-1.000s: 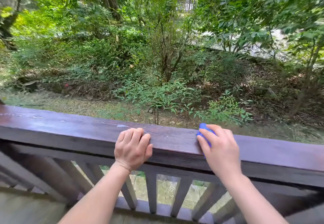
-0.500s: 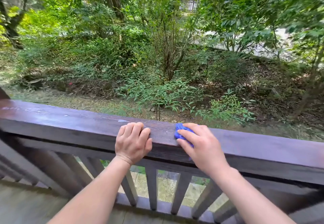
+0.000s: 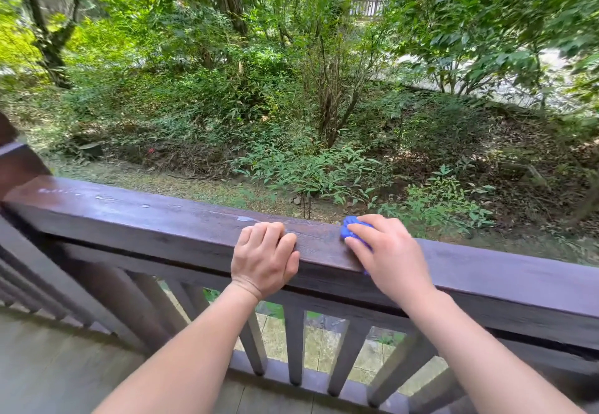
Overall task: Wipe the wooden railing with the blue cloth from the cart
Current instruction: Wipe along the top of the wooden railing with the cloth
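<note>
- The wooden railing (image 3: 136, 219) is the biggest thing here. It is a long brown bar that runs from the far left to the far right, with thin posts (image 3: 295, 345) under it and green bushes (image 3: 308, 167) behind it.
- The left part of the rail top has small pale spots (image 3: 244, 218) on it. I think that part is not wiped yet.
- The left hand (image 3: 264, 259) rests on the rail with the fingers curled over the top. It holds only the rail, nothing else.
- The right hand (image 3: 389, 254) is just beside it on the rail. It is closed down over the blue cloth (image 3: 351, 230) and presses it onto the wood.
- The blue cloth is small and bunched up. Only a bit pokes out past the fingers, at the far edge of the rail top.
- One second ago the cloth was further right. Now it has slid left, close to the left hand. So the wiping is going left, and the left hand may soon need to move out of the way.
</note>
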